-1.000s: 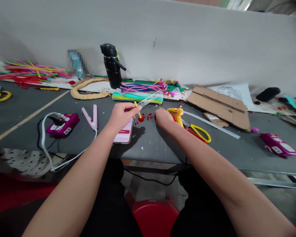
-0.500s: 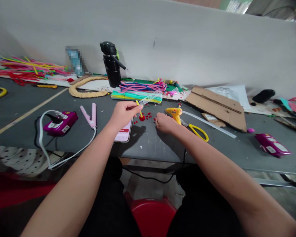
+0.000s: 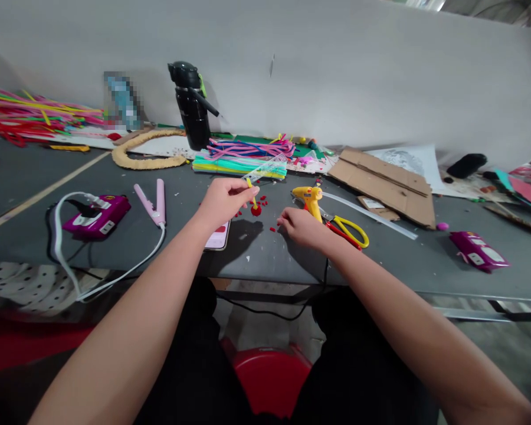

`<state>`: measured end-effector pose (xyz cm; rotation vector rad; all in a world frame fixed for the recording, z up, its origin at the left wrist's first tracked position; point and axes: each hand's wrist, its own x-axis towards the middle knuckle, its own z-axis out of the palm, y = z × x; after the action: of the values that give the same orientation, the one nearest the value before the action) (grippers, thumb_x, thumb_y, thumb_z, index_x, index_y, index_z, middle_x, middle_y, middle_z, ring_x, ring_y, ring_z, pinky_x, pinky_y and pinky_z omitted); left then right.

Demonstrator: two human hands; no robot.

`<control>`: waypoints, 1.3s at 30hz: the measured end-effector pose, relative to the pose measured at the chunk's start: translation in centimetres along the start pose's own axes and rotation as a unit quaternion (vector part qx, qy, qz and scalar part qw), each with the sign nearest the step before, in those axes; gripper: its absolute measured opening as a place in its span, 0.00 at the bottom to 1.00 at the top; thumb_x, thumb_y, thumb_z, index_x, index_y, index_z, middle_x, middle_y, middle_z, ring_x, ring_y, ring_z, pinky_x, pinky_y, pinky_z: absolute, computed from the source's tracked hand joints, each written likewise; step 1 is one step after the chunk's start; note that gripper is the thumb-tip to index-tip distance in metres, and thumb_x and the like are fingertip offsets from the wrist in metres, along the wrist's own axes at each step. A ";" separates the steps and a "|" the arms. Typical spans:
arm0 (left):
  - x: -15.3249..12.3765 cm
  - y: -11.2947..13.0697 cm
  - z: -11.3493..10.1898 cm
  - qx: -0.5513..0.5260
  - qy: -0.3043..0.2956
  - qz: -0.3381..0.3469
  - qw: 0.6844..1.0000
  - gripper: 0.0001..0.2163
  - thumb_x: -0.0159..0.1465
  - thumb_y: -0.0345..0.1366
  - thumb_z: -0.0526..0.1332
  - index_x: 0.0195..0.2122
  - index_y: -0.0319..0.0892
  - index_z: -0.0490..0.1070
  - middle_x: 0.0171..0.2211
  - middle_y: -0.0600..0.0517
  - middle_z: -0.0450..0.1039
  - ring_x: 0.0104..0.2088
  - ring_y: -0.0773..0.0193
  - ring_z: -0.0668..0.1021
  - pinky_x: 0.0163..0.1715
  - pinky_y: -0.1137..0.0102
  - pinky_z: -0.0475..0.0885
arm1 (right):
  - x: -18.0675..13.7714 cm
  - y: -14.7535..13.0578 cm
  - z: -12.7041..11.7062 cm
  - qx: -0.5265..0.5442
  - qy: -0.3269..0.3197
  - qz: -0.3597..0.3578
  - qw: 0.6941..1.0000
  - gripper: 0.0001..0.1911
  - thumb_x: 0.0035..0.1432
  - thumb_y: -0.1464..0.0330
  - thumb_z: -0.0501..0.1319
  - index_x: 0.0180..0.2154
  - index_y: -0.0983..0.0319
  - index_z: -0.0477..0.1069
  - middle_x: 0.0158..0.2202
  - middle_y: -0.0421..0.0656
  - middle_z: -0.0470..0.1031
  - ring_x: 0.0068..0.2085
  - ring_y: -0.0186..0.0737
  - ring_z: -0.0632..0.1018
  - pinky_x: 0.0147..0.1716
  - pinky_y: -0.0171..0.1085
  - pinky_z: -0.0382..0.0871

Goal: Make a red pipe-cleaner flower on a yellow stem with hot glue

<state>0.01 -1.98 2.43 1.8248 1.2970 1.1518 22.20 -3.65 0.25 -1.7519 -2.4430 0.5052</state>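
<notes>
My left hand [image 3: 228, 200] is closed in a pinch on a yellow stem [image 3: 252, 193], perhaps a pipe cleaner. A fuzzy red ball [image 3: 256, 209] sits at the stem's lower end, just over the table. Beneath that hand lies a phone [image 3: 218, 237], partly covered. My right hand [image 3: 301, 225] is low over the table with thumb and fingers pressed together; whatever is between the tips is too small to make out. Small red bits [image 3: 264, 200] are scattered around the ball, and one red piece [image 3: 272, 229] lies beside my right fingertips.
Beyond my right hand are a yellow glue gun [image 3: 308, 196] and yellow-handled scissors [image 3: 354, 231]. Pipe cleaner bundles [image 3: 243, 167], a black bottle [image 3: 192, 115] and cardboard [image 3: 384, 186] line the back. A pink hair straightener [image 3: 154, 203] and purple power strip [image 3: 100, 215] lie left.
My right hand has drawn slightly back toward me, away from the red bits, and a red piece now shows by its fingertips. My left hand keeps its hold on the stem.
</notes>
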 end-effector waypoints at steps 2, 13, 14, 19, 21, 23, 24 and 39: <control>-0.2 0.2 0.2 -0.003 -0.010 -0.002 1.000 0.15 0.61 0.49 0.67 0.29 0.41 0.81 0.20 0.52 0.72 0.22 0.66 0.71 0.24 0.71 0.64 | -0.8 0.1 -0.1 0.063 0.010 -0.001 0.998 0.10 0.71 0.68 0.53 0.41 0.62 0.71 0.35 0.44 0.80 0.35 0.37 0.77 0.33 0.32 0.63; -0.4 0.6 1.2 -0.001 -0.031 0.030 0.999 0.15 0.60 0.49 0.68 0.27 0.42 0.80 0.20 0.55 0.69 0.23 0.67 0.67 0.24 0.69 0.60 | -3.8 -0.7 -1.4 0.294 0.029 -0.037 0.955 0.10 0.68 0.64 0.58 0.35 0.62 0.71 0.27 0.39 0.73 0.27 0.35 0.74 0.28 0.34 0.65; -0.4 0.6 1.2 -0.001 -0.033 0.031 0.999 0.14 0.60 0.49 0.69 0.27 0.42 0.80 0.21 0.54 0.69 0.23 0.67 0.67 0.23 0.69 0.60 | -3.8 -0.6 -1.4 0.286 0.036 -0.043 0.957 0.10 0.68 0.63 0.58 0.35 0.62 0.71 0.27 0.38 0.73 0.27 0.35 0.74 0.28 0.34 0.64; -0.4 0.2 1.6 0.006 -0.042 0.027 0.999 0.14 0.59 0.48 0.69 0.27 0.42 0.80 0.21 0.54 0.71 0.23 0.67 0.68 0.24 0.69 0.61 | -3.0 0.3 -0.1 0.212 0.062 -0.054 0.974 0.08 0.67 0.67 0.59 0.36 0.63 0.73 0.31 0.41 0.77 0.31 0.36 0.74 0.33 0.34 0.63; -0.4 -0.1 1.6 0.011 -0.050 0.024 0.998 0.14 0.59 0.48 0.69 0.27 0.42 0.80 0.22 0.53 0.73 0.24 0.66 0.70 0.26 0.69 0.63 | -2.8 0.6 0.4 0.166 0.045 -0.072 0.982 0.06 0.67 0.69 0.60 0.37 0.63 0.75 0.33 0.42 0.78 0.33 0.37 0.74 0.35 0.33 0.63; -0.5 -0.4 1.7 0.016 -0.060 0.020 0.998 0.14 0.59 0.48 0.69 0.28 0.42 0.81 0.24 0.52 0.75 0.26 0.64 0.73 0.27 0.69 0.64 | -2.7 0.8 0.8 0.125 0.030 -0.097 0.987 0.06 0.67 0.70 0.60 0.38 0.63 0.76 0.35 0.43 0.80 0.35 0.37 0.75 0.36 0.34 0.63; -0.6 -0.5 1.7 0.019 -0.063 0.019 0.998 0.14 0.59 0.48 0.69 0.28 0.42 0.81 0.24 0.52 0.76 0.27 0.64 0.73 0.27 0.69 0.65 | -2.7 0.9 0.9 0.107 0.029 -0.106 0.988 0.06 0.67 0.70 0.61 0.38 0.63 0.76 0.36 0.44 0.80 0.36 0.38 0.76 0.37 0.34 0.63; -0.9 -0.8 1.5 0.086 -0.103 0.020 0.991 0.15 0.61 0.49 0.67 0.28 0.40 0.79 0.26 0.51 0.78 0.29 0.63 0.75 0.29 0.69 0.66 | -2.7 1.6 0.8 0.023 0.034 -0.136 0.990 0.07 0.66 0.69 0.63 0.37 0.65 0.79 0.33 0.47 0.80 0.32 0.40 0.75 0.34 0.36 0.61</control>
<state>0.92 -2.57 0.85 2.0441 1.2762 0.8659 24.38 -5.88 -0.72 -1.3630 -2.5448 0.4607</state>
